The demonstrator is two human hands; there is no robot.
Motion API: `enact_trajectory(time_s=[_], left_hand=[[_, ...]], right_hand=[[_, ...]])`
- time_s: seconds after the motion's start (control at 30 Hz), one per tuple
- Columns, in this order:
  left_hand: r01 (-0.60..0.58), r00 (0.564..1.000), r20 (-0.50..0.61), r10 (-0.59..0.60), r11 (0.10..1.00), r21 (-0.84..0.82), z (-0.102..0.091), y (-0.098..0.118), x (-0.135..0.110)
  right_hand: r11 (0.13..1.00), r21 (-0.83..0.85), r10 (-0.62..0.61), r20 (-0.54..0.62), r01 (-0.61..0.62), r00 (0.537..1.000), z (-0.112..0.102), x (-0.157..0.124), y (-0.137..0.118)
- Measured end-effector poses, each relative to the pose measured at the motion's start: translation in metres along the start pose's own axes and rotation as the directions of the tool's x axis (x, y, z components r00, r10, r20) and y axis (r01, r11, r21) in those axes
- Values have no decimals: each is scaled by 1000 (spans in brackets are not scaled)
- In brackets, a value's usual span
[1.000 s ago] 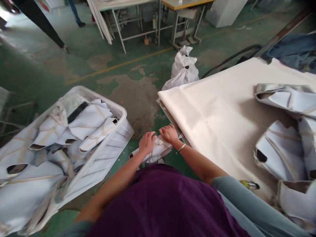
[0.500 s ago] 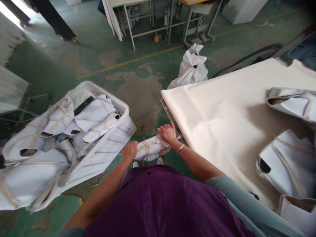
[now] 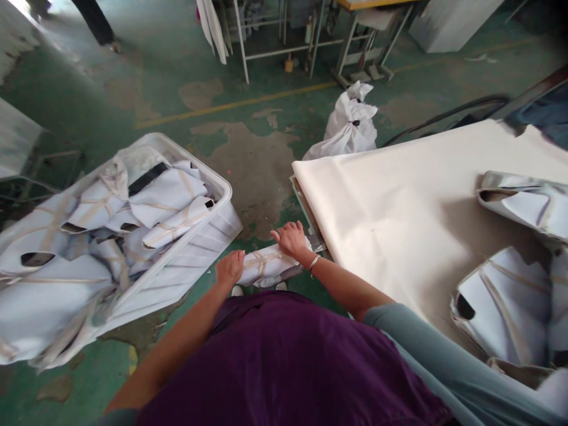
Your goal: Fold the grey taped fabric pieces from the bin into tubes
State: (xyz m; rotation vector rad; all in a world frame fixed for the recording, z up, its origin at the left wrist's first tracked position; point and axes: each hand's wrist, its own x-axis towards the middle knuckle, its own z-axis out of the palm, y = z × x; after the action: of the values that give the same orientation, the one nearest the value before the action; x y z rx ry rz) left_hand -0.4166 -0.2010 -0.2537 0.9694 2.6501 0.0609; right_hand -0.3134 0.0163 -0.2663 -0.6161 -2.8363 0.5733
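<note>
Roll of white fabric (image 3: 266, 265), where's it sitting now?

Low and near, just past the purple shirt (image 3: 284, 361), crossed by beige tape (image 3: 261, 260). It lies between the white plastic bin (image 3: 226, 195) on the left and the cream-covered tabletop (image 3: 390, 195) on the right, its right end close to the tabletop's edge.

And the hands?

Left grip (image 3: 229, 267) is cupped over the roll's left end, though I can't tell whether the fingers close around it. Right grip (image 3: 290, 239) sits on the far side further right, open, fingers spread, with a bangle (image 3: 314, 262) on the wrist.

What's different from a second ago?

Then both hands sat close together on a crumpled, shorter wad. Now they're well apart, and the fabric looks longer and smoother, like a neat roll. Over the last half second, the right grip has only crept a little left.

Anything else around it?

Taped white pieces (image 3: 168, 204) fill the bin, and more (image 3: 503, 307) lie on the tabletop's right side.
</note>
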Motion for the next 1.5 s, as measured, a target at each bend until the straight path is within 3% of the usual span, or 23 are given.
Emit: enact_trajectory(time_s=[0.1, 0.23, 0.33, 0.4, 0.5, 0.7, 0.8, 0.87, 1.0, 1.17, 1.3, 1.37, 1.43, 1.5], left_hand=[[16, 1000, 0, -16, 1000, -7, 1, 0, 1], [40, 998, 38, -40, 999, 11, -1, 3, 1], [70, 996, 53, -73, 996, 48, -5, 6, 1], [60, 996, 55, -63, 997, 55, -7, 7, 0], [29, 998, 52, -31, 998, 48, -7, 5, 0], [21, 999, 28, -22, 999, 39, -3, 3, 2], [20, 999, 46, -22, 999, 37, -3, 3, 2], [17, 999, 39, -18, 999, 28, -3, 3, 2], [29, 999, 24, -29, 999, 13, -2, 2, 2], [12, 1000, 2, -12, 1000, -15, -1, 2, -1], [22, 999, -21, -26, 984, -179, 8, -4, 2], [46, 998, -18, -59, 909, -414, 14, -16, 4], [153, 978, 3, -207, 714, -683, 18, -33, 2], [227, 934, 28, -355, 533, -815, 20, -49, -5]], right_hand=[[999, -18, -46, 23, 46, 999, -4, 3, -6], [987, 17, -162, -18, 162, 987, 12, 1, -53], [979, -3, -201, 52, 202, 978, 28, -1, -82], [981, -30, -189, 104, 193, 976, 33, 1, -87], [982, -50, -175, 138, 183, 975, 27, 2, -70], [984, -162, 86, 65, -74, 994, -12, -16, 22], [974, -191, 135, 51, -123, 989, -26, -15, 43], [979, -179, 108, 22, -102, 994, -27, -9, 34], [993, -114, 8, -61, -15, 998, -10, 4, -8], [991, -118, -48, 80, 58, 996, 6, 10, -33], [989, -107, -103, 12, 104, 995, 11, 10, -55], [987, -104, -122, 36, 125, 992, 17, 7, -70], [985, -112, -118, 114, 131, 986, 23, 3, -80], [985, -128, -90, 167, 112, 982, 26, 0, -83]])
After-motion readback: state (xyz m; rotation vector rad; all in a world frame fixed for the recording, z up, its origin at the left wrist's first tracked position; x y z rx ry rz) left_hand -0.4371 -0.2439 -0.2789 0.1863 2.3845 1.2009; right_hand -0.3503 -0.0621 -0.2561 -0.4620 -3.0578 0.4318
